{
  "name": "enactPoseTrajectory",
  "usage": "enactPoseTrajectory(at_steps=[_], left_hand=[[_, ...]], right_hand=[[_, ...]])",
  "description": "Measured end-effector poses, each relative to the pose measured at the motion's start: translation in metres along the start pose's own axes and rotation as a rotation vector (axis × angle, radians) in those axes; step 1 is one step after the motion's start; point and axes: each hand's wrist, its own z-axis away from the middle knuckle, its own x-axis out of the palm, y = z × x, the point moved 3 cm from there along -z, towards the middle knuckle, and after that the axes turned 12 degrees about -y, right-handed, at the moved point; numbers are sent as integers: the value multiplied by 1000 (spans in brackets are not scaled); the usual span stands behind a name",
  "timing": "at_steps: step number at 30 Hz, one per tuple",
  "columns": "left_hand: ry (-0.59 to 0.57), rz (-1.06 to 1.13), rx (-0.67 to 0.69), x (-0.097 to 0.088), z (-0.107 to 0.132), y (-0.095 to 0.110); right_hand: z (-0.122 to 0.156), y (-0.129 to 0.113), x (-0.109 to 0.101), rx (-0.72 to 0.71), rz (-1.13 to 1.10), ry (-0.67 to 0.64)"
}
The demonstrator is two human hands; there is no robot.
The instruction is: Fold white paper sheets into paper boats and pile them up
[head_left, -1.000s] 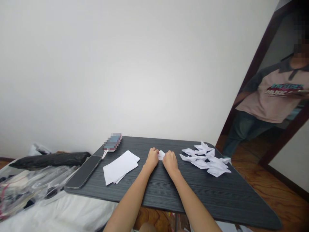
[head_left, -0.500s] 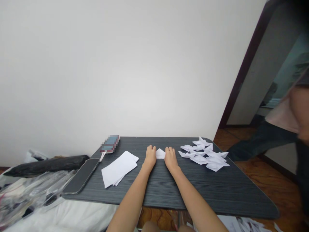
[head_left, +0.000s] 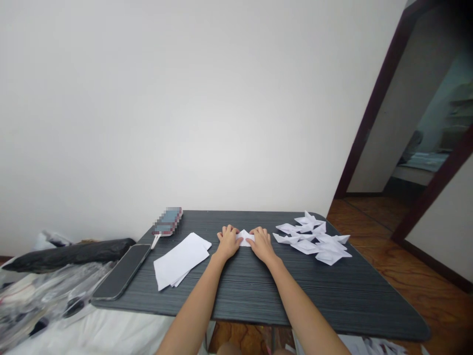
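Observation:
A small folded white paper with a pointed top lies on the dark table, between my two hands. My left hand is closed on its left edge, the thumb resting on the paper. On the opposite edge my right hand grips it the same way, thumb turned inward. Part of the paper is hidden under the fingers. To the left lies a loose stack of white paper sheets. Several folded white paper boats sit in a cluster on the right.
A smartphone lies at the left edge of the dark table. Behind it is a pixelated device with a white cable. Plastic bags are heaped at the left. A white wall stands behind; a doorway opens at right.
My fingers have spread sideways a little and the thumbs now show on the paper, whose lower edge looks changed. The person walking at the right has left the view.

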Motion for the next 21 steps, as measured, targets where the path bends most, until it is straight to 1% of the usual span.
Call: enactPoseTrajectory(at_steps=[2, 5, 8, 10, 12, 14, 16, 18, 21], left_hand=[[-6, 42, -10, -2, 1, 1], [30, 104, 15, -8, 3, 4], [109, 103, 85, -17, 7, 9], [128, 86, 142, -20, 8, 10], [78, 82, 201, -20, 8, 8], [-4, 99, 259, -17, 7, 5], [-57, 140, 307, -15, 5, 0], [-71, 200, 333, -14, 3, -4], [-40, 287, 303, -13, -1, -11]], right_hand=[[2, 1, -2, 17, -31, -15], [6, -4, -14, -20, -65, 26], [10, -12, -29, -82, -72, 88], [11, -14, -34, -107, -84, 88], [10, -13, -33, -120, -91, 35], [8, -11, -27, -144, -90, -43], [7, -8, -22, -179, -91, -97], [6, -5, -18, -195, -99, -114], [1, 1, -14, -144, -127, -98]])
